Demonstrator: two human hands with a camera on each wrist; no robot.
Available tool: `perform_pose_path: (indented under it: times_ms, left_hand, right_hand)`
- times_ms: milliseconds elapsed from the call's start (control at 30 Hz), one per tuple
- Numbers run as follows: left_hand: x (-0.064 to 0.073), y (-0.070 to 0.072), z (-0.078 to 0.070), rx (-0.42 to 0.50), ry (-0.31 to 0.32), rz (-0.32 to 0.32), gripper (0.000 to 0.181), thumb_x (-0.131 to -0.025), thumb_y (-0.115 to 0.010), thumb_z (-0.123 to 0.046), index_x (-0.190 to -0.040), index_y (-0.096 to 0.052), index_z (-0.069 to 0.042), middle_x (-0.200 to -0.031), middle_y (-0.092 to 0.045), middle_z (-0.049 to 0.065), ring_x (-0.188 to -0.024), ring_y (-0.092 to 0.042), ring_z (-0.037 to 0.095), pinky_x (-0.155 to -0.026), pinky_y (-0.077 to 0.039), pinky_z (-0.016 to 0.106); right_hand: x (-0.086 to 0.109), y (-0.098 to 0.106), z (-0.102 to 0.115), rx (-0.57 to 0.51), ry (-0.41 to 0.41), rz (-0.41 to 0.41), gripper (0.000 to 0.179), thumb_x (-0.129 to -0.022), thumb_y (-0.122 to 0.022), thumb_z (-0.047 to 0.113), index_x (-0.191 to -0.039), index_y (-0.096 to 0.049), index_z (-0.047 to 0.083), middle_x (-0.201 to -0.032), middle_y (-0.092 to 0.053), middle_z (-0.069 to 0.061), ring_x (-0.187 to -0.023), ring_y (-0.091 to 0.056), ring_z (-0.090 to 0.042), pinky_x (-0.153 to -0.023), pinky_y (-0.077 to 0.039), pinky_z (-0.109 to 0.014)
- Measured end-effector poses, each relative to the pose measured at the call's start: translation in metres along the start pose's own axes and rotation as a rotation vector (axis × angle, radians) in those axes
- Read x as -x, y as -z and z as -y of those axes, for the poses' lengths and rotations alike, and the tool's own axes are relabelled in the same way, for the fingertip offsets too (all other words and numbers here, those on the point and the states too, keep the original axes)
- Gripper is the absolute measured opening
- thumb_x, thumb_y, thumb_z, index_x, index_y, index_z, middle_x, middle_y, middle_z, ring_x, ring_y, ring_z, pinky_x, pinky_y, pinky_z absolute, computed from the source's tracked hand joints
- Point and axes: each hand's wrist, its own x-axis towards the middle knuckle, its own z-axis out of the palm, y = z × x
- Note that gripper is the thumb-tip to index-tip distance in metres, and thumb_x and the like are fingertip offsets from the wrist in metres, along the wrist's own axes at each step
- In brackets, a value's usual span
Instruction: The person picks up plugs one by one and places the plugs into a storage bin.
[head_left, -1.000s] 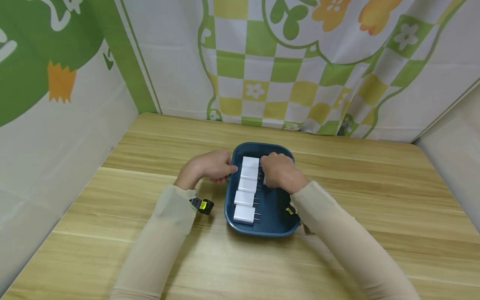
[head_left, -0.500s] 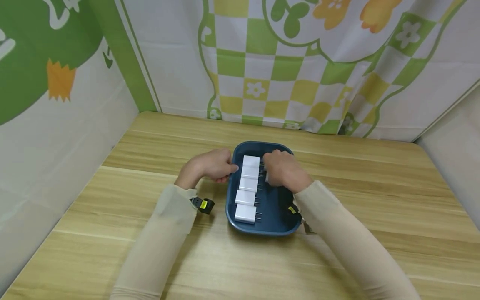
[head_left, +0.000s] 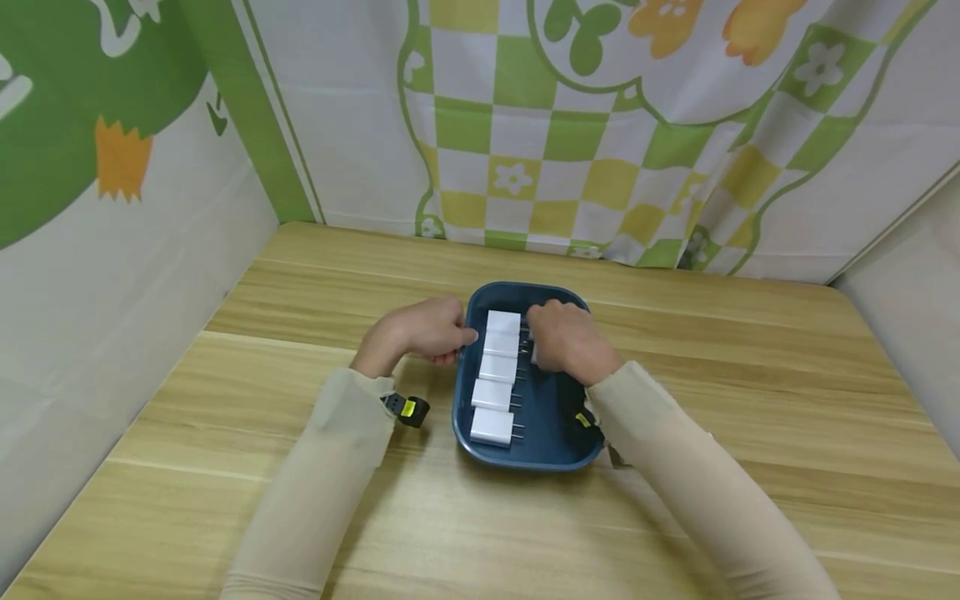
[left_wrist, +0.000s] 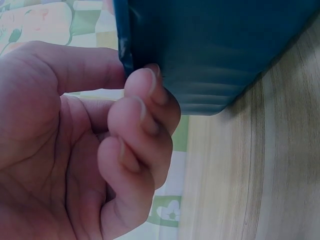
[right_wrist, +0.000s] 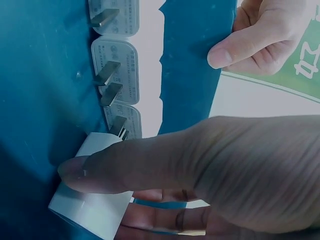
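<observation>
A dark blue tray (head_left: 551, 429) lies on the table, holding a lengthwise row of several white plug chargers (head_left: 492, 393), their prongs facing right. My left hand (head_left: 426, 330) pinches the tray's left rim between thumb and curled fingers, as the left wrist view shows at the rim edge (left_wrist: 123, 42). Inside the tray, right of the row's far end, my right hand (head_left: 564, 340) grips another white charger (right_wrist: 95, 207), thumb on one side and fingers behind. In the right wrist view its far corner overlaps the prongs of a charger in the row (right_wrist: 127, 117). The held charger's prongs are hidden.
The wood-grain table (head_left: 322, 275) extends around the tray on all sides. A patterned curtain (head_left: 570, 125) hangs along the table's back edge, and a white and green sheet (head_left: 135, 275) hangs at the left. A black wrist camera (head_left: 411, 411) sits beside the left sleeve.
My right hand has shifted slightly to the right, away from the row, then stayed almost still. My left hand keeps the same hold on the rim.
</observation>
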Motion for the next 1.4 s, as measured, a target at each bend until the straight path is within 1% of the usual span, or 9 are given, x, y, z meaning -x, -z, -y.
perform_pose_path:
  times_ms: [333, 533, 733, 933, 1133, 1267, 1400]
  left_hand:
    - [0.000, -0.001, -0.001, 0.002, -0.004, -0.001, 0.043, -0.106, -0.052, -0.017, -0.068, -0.065, -0.002, -0.058, -0.058, 0.003, -0.049, -0.052, 0.012, -0.051, -0.045, 0.024]
    - [0.000, 0.000, -0.001, 0.000, -0.006, 0.001, 0.042, -0.106, -0.052, -0.017, -0.069, -0.065, -0.002, -0.058, -0.058, 0.004, -0.050, -0.052, 0.013, -0.051, -0.044, 0.024]
    - [-0.001, -0.001, -0.001, -0.008, -0.012, -0.003, 0.042, -0.106, -0.053, -0.018, -0.069, -0.066, -0.002, -0.059, -0.058, 0.003, -0.050, -0.052, 0.013, -0.051, -0.044, 0.024]
    - [0.001, 0.000, -0.001, -0.007, -0.013, -0.001, 0.042, -0.106, -0.052, -0.017, -0.069, -0.066, -0.001, -0.059, -0.058, 0.004, -0.050, -0.052, 0.013, -0.051, -0.043, 0.024]
    - [0.001, 0.000, -0.001, 0.002, -0.010, -0.008, 0.042, -0.106, -0.053, -0.016, -0.068, -0.065, -0.003, -0.059, -0.059, 0.004, -0.050, -0.053, 0.013, -0.050, -0.044, 0.024]
    - [0.001, 0.001, -0.002, 0.005, -0.010, -0.006, 0.042, -0.105, -0.053, -0.016, -0.067, -0.065, -0.003, -0.059, -0.059, 0.004, -0.050, -0.052, 0.013, -0.050, -0.044, 0.024]
    - [0.001, 0.001, -0.001, 0.006, -0.023, -0.004, 0.043, -0.105, -0.053, -0.014, -0.065, -0.065, -0.003, -0.058, -0.059, 0.003, -0.048, -0.052, 0.012, -0.050, -0.043, 0.023]
  right_hand:
    - [-0.002, -0.001, 0.000, 0.017, 0.015, -0.020, 0.024, -0.089, -0.067, 0.004, -0.113, -0.069, 0.003, -0.105, -0.067, -0.018, -0.087, -0.062, -0.029, -0.078, -0.054, -0.048]
    - [-0.001, -0.001, -0.001, 0.023, 0.019, -0.019, 0.026, -0.090, -0.068, 0.005, -0.115, -0.068, 0.003, -0.108, -0.067, -0.018, -0.090, -0.062, -0.030, -0.080, -0.054, -0.048]
    - [0.001, 0.000, 0.000, 0.019, 0.026, -0.023, 0.026, -0.089, -0.069, 0.005, -0.114, -0.068, 0.002, -0.108, -0.066, -0.018, -0.091, -0.062, -0.030, -0.080, -0.054, -0.048]
    - [0.005, 0.003, 0.000, 0.018, 0.036, -0.035, 0.026, -0.087, -0.071, 0.005, -0.113, -0.068, 0.001, -0.106, -0.066, -0.017, -0.095, -0.062, -0.030, -0.082, -0.053, -0.048]
    - [0.010, 0.010, 0.002, 0.011, 0.016, -0.008, 0.031, -0.086, -0.074, 0.007, -0.116, -0.067, 0.001, -0.108, -0.066, -0.015, -0.096, -0.060, -0.029, -0.082, -0.052, -0.046]
    - [0.016, 0.017, 0.001, -0.013, 0.032, 0.005, 0.029, -0.086, -0.076, 0.010, -0.113, -0.068, 0.003, -0.105, -0.066, -0.012, -0.095, -0.060, -0.027, -0.078, -0.052, -0.044]
    - [0.024, 0.024, -0.005, -0.071, 0.050, 0.004, 0.034, -0.084, -0.078, 0.015, -0.113, -0.067, 0.003, -0.109, -0.066, -0.011, -0.095, -0.060, -0.027, -0.079, -0.052, -0.044]
